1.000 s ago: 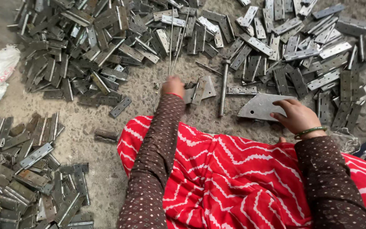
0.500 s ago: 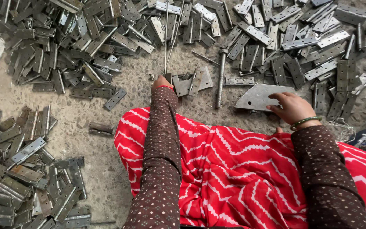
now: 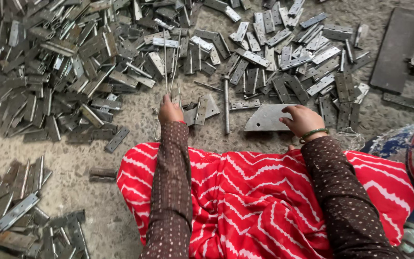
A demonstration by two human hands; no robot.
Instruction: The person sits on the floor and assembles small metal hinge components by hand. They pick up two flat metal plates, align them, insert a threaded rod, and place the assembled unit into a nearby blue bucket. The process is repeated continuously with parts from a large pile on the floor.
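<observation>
Left hand [image 3: 169,111] grip closed on thin metal rods [image 3: 170,67]; right hand [image 3: 303,120] rests loosely open on a flat steel plate [image 3: 267,119], hinges [image 3: 73,72] heaped around.

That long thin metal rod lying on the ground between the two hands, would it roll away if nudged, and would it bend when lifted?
The rod looks round and straight, so a sideways nudge would probably roll it, though the rough gritty floor and nearby hinges should stop it soon. It appears to be solid steel, so likely stiff and rather heavy for its thickness.
</observation>
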